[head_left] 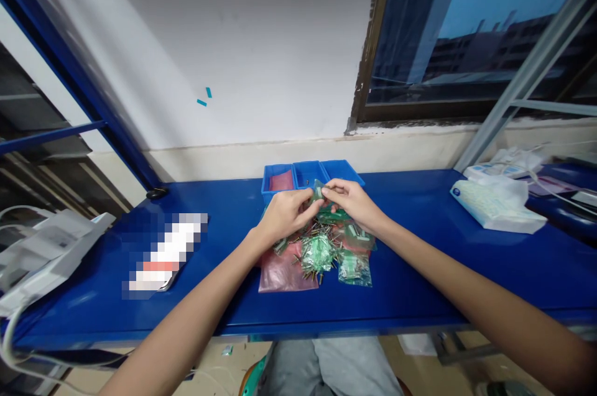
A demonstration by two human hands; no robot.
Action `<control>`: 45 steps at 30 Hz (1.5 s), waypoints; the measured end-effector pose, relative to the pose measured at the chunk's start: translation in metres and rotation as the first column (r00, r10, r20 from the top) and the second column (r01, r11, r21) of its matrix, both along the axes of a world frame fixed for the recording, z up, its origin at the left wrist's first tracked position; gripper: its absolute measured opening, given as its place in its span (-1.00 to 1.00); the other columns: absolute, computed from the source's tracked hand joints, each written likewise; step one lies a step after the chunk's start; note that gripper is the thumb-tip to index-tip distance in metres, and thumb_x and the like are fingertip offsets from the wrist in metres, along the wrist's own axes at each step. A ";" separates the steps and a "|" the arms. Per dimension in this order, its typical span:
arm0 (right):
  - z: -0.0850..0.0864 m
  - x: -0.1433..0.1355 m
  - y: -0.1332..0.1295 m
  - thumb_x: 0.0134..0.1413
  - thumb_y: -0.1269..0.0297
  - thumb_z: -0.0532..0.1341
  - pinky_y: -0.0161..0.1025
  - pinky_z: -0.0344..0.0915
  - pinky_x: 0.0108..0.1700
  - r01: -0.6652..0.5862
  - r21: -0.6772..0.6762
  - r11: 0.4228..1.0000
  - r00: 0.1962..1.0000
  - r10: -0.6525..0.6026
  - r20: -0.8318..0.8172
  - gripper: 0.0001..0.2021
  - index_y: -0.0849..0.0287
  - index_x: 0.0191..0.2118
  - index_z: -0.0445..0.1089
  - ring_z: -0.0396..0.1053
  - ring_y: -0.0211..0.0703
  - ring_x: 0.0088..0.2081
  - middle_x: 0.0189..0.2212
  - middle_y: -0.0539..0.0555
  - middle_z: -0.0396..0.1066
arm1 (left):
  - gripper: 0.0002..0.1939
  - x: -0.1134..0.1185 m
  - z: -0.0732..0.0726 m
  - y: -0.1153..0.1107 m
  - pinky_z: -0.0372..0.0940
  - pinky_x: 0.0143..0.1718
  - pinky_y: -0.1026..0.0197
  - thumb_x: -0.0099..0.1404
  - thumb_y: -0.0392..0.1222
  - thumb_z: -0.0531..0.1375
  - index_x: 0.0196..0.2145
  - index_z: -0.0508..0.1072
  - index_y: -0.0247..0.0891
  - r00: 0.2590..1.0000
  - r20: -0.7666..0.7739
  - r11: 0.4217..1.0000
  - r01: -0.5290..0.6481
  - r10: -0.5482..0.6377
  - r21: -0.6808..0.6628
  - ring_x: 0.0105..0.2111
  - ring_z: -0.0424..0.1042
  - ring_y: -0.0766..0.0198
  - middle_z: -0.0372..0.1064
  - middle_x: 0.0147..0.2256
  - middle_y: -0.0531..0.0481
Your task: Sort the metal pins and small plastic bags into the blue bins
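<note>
A translucent green plastic bag [318, 186] is pinched by the left hand [290, 209] and right hand [351, 198], partly hidden by the grip, its exposed corner pointed forward, long axis unclear

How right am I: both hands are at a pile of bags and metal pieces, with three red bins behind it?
Not quite: the bins are blue, not red, as the head view shows. The left hand and right hand are indeed at the pile, with three bins behind.
</note>
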State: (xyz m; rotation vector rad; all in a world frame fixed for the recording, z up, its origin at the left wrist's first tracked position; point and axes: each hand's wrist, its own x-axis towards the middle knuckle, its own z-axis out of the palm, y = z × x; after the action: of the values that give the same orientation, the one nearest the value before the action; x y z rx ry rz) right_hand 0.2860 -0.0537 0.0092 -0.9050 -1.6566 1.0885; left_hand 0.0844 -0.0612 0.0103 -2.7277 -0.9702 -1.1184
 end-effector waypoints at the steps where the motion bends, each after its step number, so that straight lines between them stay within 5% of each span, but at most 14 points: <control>1: 0.001 0.000 0.000 0.13 0.06 0.29 -0.25 0.27 -0.42 -0.010 -0.020 1.000 1.000 0.010 -0.017 -0.77 0.12 -0.36 0.40 0.33 -0.23 -0.43 -0.47 0.01 0.37 | -0.64 0.000 0.001 -0.001 0.24 -0.47 0.25 0.48 -0.01 0.05 -0.43 0.33 -0.24 1.000 0.002 1.000 0.015 -0.015 0.014 -0.53 0.24 0.35 0.25 -0.53 0.08; 4: 0.002 0.000 -0.001 0.08 0.05 0.33 -0.24 0.25 -0.45 -0.006 -0.093 0.996 0.998 0.000 -0.062 -0.75 0.11 -0.31 0.40 0.26 -0.28 -0.51 -0.51 -0.02 0.33 | -0.66 0.000 0.003 -0.002 0.37 -0.36 0.20 0.41 0.07 0.14 -0.34 0.42 -0.27 0.999 0.024 0.994 0.032 -0.034 0.100 -0.32 0.39 0.26 0.37 -0.23 -0.12; 8: 0.005 0.002 -0.002 0.03 0.08 0.36 -0.23 0.27 -0.45 0.008 -0.197 0.980 0.994 -0.028 -0.101 -0.71 0.07 -0.21 0.33 0.27 -0.27 -0.52 -0.47 -0.02 0.36 | -0.73 0.001 0.002 -0.001 0.45 -0.21 0.07 0.38 0.01 0.18 -0.20 0.48 -0.26 0.999 0.029 0.982 0.036 -0.043 0.188 -0.05 0.41 0.10 0.23 0.12 -0.26; 18: 0.004 0.004 0.001 0.22 0.03 0.18 -0.20 0.26 -0.43 -0.064 -0.204 0.977 0.988 0.033 -0.150 -0.73 0.12 -0.36 0.33 0.37 -0.20 -0.42 -0.40 0.10 0.40 | -0.80 -0.001 -0.005 0.008 0.39 -0.11 0.12 0.46 -0.32 0.01 -0.03 0.36 -0.26 0.998 0.063 0.994 -0.030 0.023 0.105 -0.12 0.42 0.20 0.41 -0.13 -0.12; 27: 0.012 0.004 -0.003 0.20 -0.11 0.15 -0.27 0.28 -0.48 -0.016 -0.145 0.989 0.995 0.002 -0.099 -0.63 0.13 -0.31 0.35 0.41 -0.14 -0.31 -0.33 0.13 0.42 | -0.72 0.002 -0.004 0.007 0.35 -0.30 0.19 0.39 -0.28 0.09 0.05 0.24 -0.26 0.985 0.171 0.996 -0.010 0.024 -0.087 -0.34 0.43 0.29 0.42 -0.29 -0.01; 36: 0.005 0.011 0.008 0.17 0.06 0.23 -0.24 0.27 -0.47 0.096 0.089 0.991 0.987 -0.106 0.118 -0.75 0.13 -0.39 0.38 0.37 -0.20 -0.50 -0.51 0.04 0.43 | -0.74 0.001 -0.004 0.007 0.36 -0.24 0.18 0.41 -0.27 0.09 0.05 0.32 -0.26 0.996 0.088 0.995 0.021 -0.013 -0.096 -0.25 0.44 0.25 0.44 -0.22 -0.07; 38: 0.007 0.017 0.012 0.16 0.08 0.23 -0.22 0.31 -0.42 0.200 0.207 0.958 0.961 -0.233 0.149 -0.78 0.13 -0.37 0.39 0.43 -0.13 -0.43 -0.49 0.05 0.44 | -0.76 0.001 -0.004 0.007 0.37 -0.22 0.17 0.42 -0.28 0.08 0.03 0.35 -0.25 0.998 0.064 0.996 0.013 -0.008 -0.087 -0.22 0.44 0.23 0.43 -0.19 -0.07; 41: 0.012 0.028 0.018 0.17 0.14 0.20 -0.16 0.36 -0.30 0.366 0.414 0.833 0.877 -0.458 0.146 -0.81 0.14 -0.27 0.43 0.47 -0.06 -0.36 -0.43 0.06 0.46 | -0.81 -0.001 -0.003 0.008 0.39 -0.18 0.15 0.43 -0.27 0.07 -0.04 0.39 -0.22 0.999 0.026 0.997 -0.023 0.024 -0.068 -0.20 0.44 0.22 0.41 -0.17 -0.06; 45: 0.009 0.042 0.032 0.18 0.19 0.17 -0.12 0.34 -0.22 0.476 0.528 0.703 0.766 -0.627 0.144 -0.72 0.19 -0.05 0.43 0.46 -0.04 -0.36 -0.41 0.08 0.50 | -0.82 -0.005 -0.002 0.012 0.38 -0.12 0.14 0.43 -0.29 0.08 -0.08 0.44 -0.23 0.992 -0.011 0.992 -0.123 0.123 -0.016 -0.15 0.43 0.19 0.40 -0.13 -0.08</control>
State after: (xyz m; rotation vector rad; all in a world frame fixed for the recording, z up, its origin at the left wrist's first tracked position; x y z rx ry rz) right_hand 0.3281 -0.0215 0.0186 -1.1887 -1.6179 0.1047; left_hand 0.0795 -0.0493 0.0081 -2.6418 -1.1345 -1.0800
